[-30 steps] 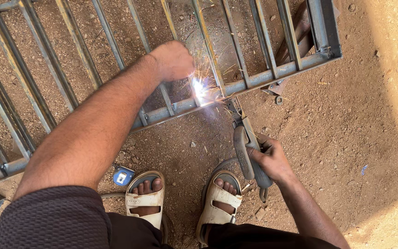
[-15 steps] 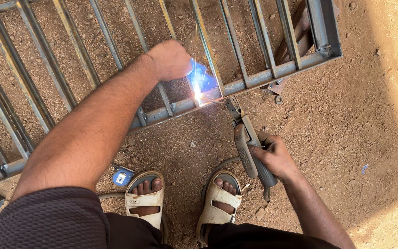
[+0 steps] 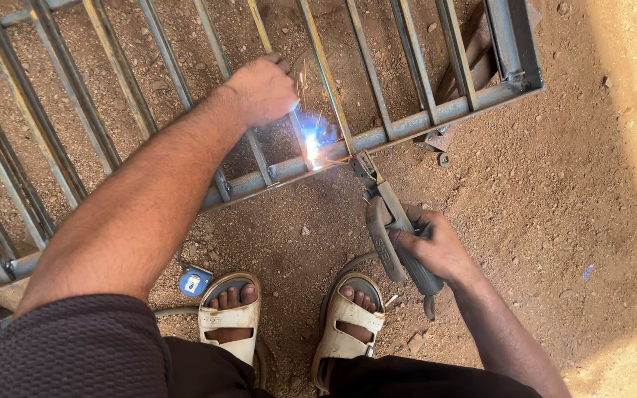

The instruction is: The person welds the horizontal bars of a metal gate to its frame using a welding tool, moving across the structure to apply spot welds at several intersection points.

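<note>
Head view: right hand [image 3: 436, 249] clamped round electrode holder [image 3: 396, 239], long axis slanting up-left to bright arc [image 3: 311, 146] on metal grille [image 3: 436, 114] lower rail. Left hand [image 3: 263, 90] fisted on bar just above-left of arc, nearer.

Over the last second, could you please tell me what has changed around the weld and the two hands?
The arc has changed from a bluish flare into a bright point with blue glow and sparks at the same joint on the metal grille. The left hand still grips the same bar. The right hand keeps its grip on the electrode holder, barely shifted. Both sandalled feet and the small blue object stayed put.
</note>
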